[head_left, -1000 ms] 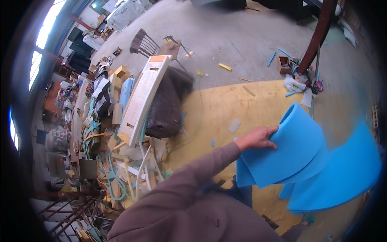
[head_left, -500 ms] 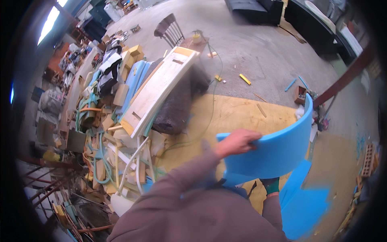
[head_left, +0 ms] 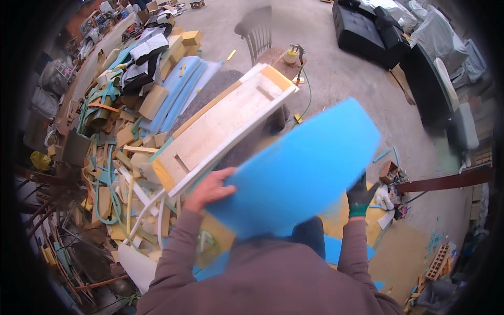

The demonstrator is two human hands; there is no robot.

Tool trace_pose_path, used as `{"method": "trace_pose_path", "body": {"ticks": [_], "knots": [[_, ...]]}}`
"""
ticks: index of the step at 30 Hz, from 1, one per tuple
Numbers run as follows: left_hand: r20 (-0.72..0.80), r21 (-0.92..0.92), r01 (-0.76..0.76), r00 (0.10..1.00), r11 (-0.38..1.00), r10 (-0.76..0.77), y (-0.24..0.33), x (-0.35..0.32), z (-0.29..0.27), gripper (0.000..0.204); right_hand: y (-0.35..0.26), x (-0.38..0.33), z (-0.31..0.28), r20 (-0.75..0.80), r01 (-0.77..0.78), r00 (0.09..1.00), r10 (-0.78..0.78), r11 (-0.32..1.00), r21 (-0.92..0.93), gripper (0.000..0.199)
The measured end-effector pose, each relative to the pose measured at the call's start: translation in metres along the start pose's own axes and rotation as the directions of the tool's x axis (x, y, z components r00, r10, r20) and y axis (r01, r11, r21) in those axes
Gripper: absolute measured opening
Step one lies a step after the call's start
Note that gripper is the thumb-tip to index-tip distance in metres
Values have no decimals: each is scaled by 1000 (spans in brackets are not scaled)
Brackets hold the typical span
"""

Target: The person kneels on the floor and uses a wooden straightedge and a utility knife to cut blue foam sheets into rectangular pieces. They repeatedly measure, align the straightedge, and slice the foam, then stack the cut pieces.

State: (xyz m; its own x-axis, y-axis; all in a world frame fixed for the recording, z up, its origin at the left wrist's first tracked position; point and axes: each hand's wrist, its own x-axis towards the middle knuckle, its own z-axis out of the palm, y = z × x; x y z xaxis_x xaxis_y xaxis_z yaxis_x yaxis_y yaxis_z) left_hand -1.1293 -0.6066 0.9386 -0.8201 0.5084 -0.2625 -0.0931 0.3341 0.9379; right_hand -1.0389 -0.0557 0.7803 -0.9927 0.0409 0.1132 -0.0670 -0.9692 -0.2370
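A blue foam sheet is held up in front of me, slanting from lower left to upper right, its edges slightly blurred. My bare left hand grips its left edge. At the sheet's lower right edge is my right hand, in a dark glove with a green cuff; its fingers are spread, and the foam partly covers them. Just beyond the sheet lies a long white padded panel with wooden edging and yellow foam at its ends, resting on a dark wrapped support.
Foam offcuts and strips are heaped to my left, with blue foam slabs behind. A wooden chair and a spray gun stand beyond the panel. Black sofas are at the far right; a red-brown beam juts in.
The blue foam sheet, curved before, has swung up and left and now looks flatter. My left hand moved left with it; my right hand rose from below to the sheet's right edge.
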Motion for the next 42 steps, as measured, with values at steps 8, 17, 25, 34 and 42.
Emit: {"method": "trace_pose_path", "body": {"ticks": [8,17,25,34,42], "knots": [[-236,87,272,940,958,-246,-23,-6,-145,42,110,217,-12,-394,-461,851,347,852,-247,31],[-918,281,909,348,306,-192,-196,24,-220,57,116,280,-94,-613,-799,600,514,430,-421,38],[-667,591,646,728,483,-159,-150,301,-40,101,-16,543,-293,-705,-758,653,278,240,-607,48],[-694,309,852,506,423,-512,-120,466,0,137,17,880,-488,-223,-186,971,92,-300,-936,88],[-687,316,865,492,390,-534,-134,458,4,135,72,1032,-528,366,533,824,433,-374,-759,58]]}}
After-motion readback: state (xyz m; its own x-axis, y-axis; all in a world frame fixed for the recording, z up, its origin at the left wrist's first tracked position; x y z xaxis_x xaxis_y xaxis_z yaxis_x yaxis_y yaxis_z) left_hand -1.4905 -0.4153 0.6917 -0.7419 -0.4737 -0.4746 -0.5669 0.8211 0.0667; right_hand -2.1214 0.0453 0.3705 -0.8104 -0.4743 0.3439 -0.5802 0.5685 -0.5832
